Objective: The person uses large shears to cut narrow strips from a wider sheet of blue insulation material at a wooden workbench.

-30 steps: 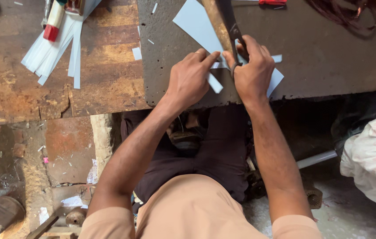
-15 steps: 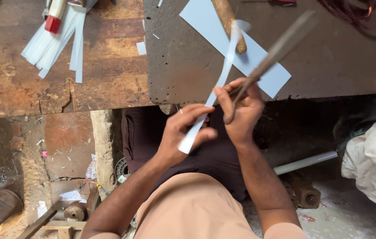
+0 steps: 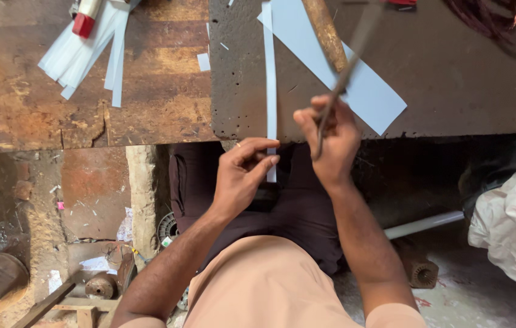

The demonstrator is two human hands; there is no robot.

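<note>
My left hand (image 3: pixel 242 176) pinches the near end of a long, narrow pale-blue strip (image 3: pixel 269 73) that runs straight up over the dark worn bench top (image 3: pixel 452 91). My right hand (image 3: pixel 329 143) is closed on a thin metal blade tool (image 3: pixel 346 67), blurred, slanting up and to the right. A wider pale-blue sheet (image 3: pixel 364 88) lies on the bench beyond my right hand, with a wooden handle (image 3: pixel 324 30) resting across it.
A pile of cut pale strips (image 3: pixel 91 51) and a red-capped tube (image 3: pixel 85 21) lie on the rusty brown board (image 3: pixel 148 109) at left. Dark cord (image 3: pixel 501 24) sits at the top right. White cloth (image 3: pixel 513 218), a white pipe (image 3: pixel 422 225) and floor clutter lie below.
The hands came back from the sheet toward my body. The strip, first bent between both hands, now hangs straight from my left fingers. The blade swung more upright.
</note>
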